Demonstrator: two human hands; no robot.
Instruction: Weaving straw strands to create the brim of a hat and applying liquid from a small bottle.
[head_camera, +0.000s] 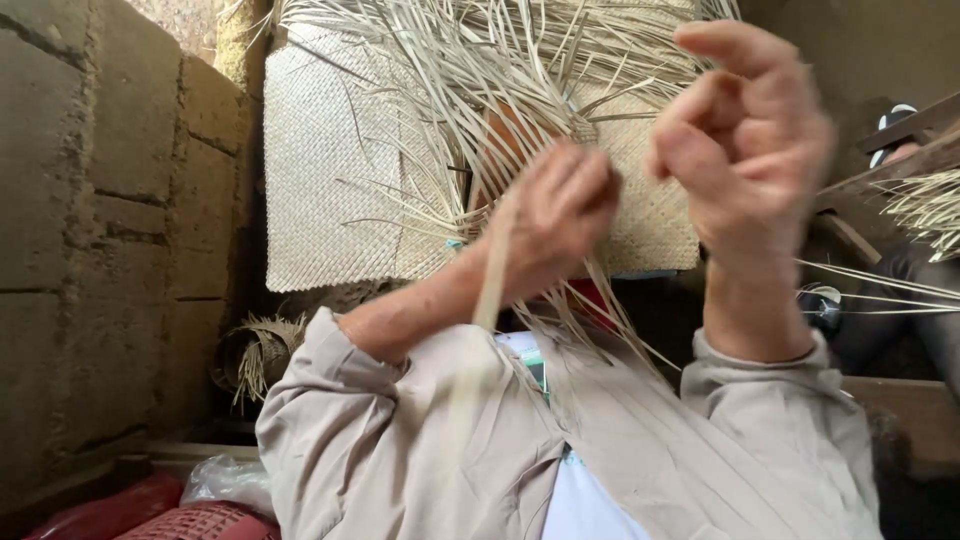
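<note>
Up close, the left hand (555, 225) is curled shut around a pale flat straw strip (488, 285) that runs down past the wrist, its knuckles pressed against the loose strands (470, 90) fanning from the woven mat (330, 170). Just beside it, the right hand (745, 150) hovers with fingers half bent and gripping nothing I can make out. Both wrists come out of beige sleeves (400, 430). A rough block wall (110, 220) stands on the left, with a red basket (205, 522) low down beside it
</note>
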